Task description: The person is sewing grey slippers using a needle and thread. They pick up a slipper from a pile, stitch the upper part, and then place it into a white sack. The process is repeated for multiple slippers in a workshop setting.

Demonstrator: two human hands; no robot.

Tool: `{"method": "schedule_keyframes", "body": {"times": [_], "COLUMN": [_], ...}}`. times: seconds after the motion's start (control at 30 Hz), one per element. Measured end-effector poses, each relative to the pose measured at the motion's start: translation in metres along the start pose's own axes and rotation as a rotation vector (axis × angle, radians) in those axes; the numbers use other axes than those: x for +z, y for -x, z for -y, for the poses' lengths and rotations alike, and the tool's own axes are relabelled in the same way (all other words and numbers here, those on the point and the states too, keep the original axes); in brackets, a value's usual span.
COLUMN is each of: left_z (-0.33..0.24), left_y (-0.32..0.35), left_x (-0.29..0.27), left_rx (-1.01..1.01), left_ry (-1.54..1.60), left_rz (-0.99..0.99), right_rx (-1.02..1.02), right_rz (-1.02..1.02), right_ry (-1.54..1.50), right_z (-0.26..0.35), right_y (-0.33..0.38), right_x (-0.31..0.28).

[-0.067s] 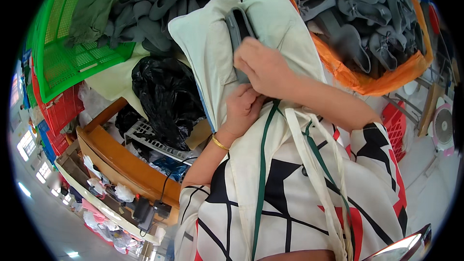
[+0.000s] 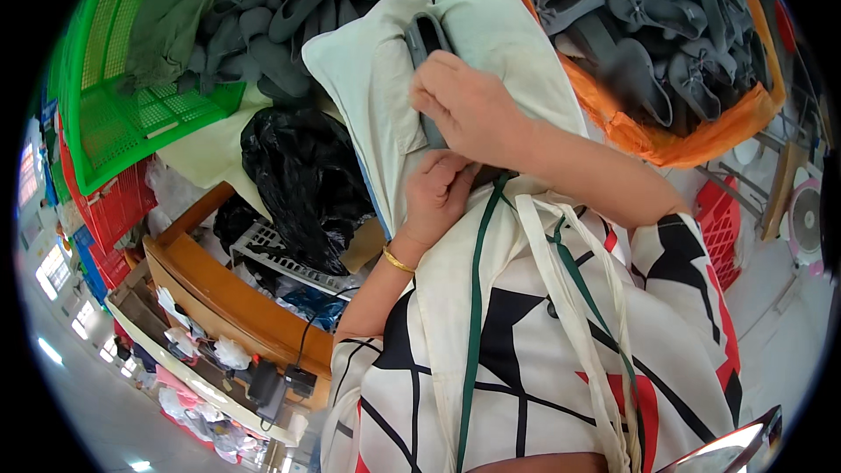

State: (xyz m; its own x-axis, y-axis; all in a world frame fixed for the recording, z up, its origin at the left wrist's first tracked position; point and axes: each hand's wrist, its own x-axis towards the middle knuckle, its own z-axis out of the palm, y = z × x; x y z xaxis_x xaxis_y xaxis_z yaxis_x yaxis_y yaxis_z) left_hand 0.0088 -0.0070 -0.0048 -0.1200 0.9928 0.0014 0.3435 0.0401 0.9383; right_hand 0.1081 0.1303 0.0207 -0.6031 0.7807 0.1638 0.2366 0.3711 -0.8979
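Note:
A dark grey slip-on shoe (image 2: 426,32) lies lengthwise on a pale cloth-covered cushion (image 2: 491,22) in front of me. My left hand (image 2: 434,196), with a gold bangle on its wrist, is closed at the near end of the shoe. Above the shoe's middle is my right hand (image 2: 473,109), fingers bent into a pinch. Whatever is between those fingertips, if anything, is hidden. The right hand covers part of the shoe's opening.
Grey shoes heap up beyond the cushion (image 2: 302,4), and more fill an orange sack (image 2: 692,151) at the right. On the left are a green plastic basket (image 2: 109,136), a black plastic bag (image 2: 302,184) and a wooden drawer unit (image 2: 236,285). A fan (image 2: 804,219) stands far right.
My right hand has lifted slightly away and to the left over the shoe. The left hand stays nearly in place at the near end.

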Motion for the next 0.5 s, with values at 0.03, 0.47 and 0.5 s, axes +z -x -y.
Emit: {"method": "schedule_keyframes", "body": {"times": [0.03, 0.47, 0.5], "left_z": [-0.002, -0.016, -0.02], "left_y": [-0.002, -0.016, -0.025], "left_x": [-0.002, -0.021, -0.02], "left_rx": [-0.008, -0.041, -0.021], "left_ry": [-0.02, -0.091, -0.047], "left_rz": [0.006, 0.052, 0.094], "right_rx": [-0.013, 0.023, -0.142], "right_rz": [-0.036, -0.149, -0.196], "right_ry": [-0.018, -1.026, -0.933], "right_z": [-0.003, 0.04, 0.043], "right_y": [-0.006, -0.057, -0.052], "right_x": [-0.003, -0.168, -0.206]}}
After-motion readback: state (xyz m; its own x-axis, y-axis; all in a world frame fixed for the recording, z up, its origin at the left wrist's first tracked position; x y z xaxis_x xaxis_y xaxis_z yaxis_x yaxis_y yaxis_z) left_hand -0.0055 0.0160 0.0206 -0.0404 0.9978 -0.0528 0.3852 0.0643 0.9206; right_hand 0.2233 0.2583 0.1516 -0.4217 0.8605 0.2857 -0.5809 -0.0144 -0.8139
